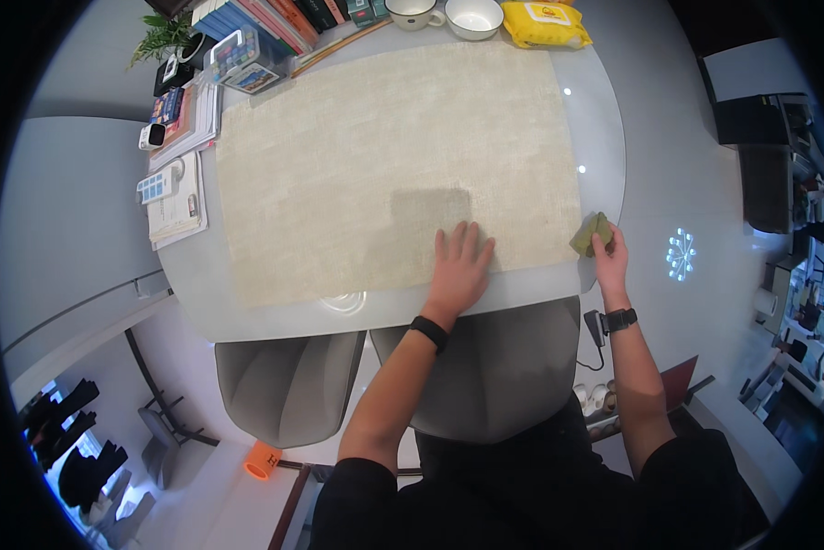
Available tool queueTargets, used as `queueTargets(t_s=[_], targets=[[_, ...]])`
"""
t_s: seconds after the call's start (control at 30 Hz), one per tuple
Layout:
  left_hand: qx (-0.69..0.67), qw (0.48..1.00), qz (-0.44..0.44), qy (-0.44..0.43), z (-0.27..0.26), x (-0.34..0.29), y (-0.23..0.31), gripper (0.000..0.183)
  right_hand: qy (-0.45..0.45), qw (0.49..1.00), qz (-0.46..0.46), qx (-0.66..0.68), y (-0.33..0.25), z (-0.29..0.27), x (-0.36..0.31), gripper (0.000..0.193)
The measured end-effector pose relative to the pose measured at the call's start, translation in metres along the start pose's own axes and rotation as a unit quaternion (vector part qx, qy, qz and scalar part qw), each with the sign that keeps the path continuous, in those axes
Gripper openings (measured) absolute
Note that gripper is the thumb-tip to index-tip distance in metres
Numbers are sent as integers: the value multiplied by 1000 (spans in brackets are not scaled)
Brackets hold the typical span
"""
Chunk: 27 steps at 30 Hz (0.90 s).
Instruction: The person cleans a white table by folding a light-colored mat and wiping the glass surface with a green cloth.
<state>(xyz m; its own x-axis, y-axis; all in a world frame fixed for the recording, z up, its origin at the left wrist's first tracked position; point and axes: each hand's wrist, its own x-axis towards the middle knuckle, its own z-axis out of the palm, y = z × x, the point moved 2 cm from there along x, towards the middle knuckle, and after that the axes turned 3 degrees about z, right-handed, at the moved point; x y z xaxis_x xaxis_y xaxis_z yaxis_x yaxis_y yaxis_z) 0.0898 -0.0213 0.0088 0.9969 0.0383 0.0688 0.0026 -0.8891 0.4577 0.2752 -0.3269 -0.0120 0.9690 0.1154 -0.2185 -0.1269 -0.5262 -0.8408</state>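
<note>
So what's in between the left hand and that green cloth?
The head view shows just a bare stretch of beige table mat between the left hand and the olive-green cloth.

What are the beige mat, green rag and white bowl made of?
Mat: likely linen-like woven cloth, matte; fine thread texture shows.
Rag: probably soft fabric, dull; it creases in the right hand.
Bowl: glossy, perhaps enamel or glazed ceramic; its white surface looks smooth.

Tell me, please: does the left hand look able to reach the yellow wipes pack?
Probably not without leaning forward: the yellow wipes pack lies by the far edge of the beige cloth, while the left hand rests at its near side. Nothing stands between them.
</note>
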Motion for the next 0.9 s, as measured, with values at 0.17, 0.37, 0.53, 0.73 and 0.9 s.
queueTargets(t_s=[0.17, 0.37, 0.53, 0.73, 0.9], targets=[[52, 997, -9, -58, 7, 4, 5, 68, 24, 998, -4, -58, -17, 12, -3, 40], [222, 968, 4, -119, 27, 20, 47, 62, 34, 997, 1, -70, 6, -6, -17, 39], [297, 947, -42, -114, 38, 23, 51, 59, 43, 997, -12, -65, -4, -6, -30, 40], [46, 988, -115, -91, 1, 39, -3, 29, 76, 995, 22, -64, -14, -5, -42, 39], [-113, 933, -334, 66, -57, 33, -62, 50, 39, 995, -26, -89, -52, 14, -42, 33]])
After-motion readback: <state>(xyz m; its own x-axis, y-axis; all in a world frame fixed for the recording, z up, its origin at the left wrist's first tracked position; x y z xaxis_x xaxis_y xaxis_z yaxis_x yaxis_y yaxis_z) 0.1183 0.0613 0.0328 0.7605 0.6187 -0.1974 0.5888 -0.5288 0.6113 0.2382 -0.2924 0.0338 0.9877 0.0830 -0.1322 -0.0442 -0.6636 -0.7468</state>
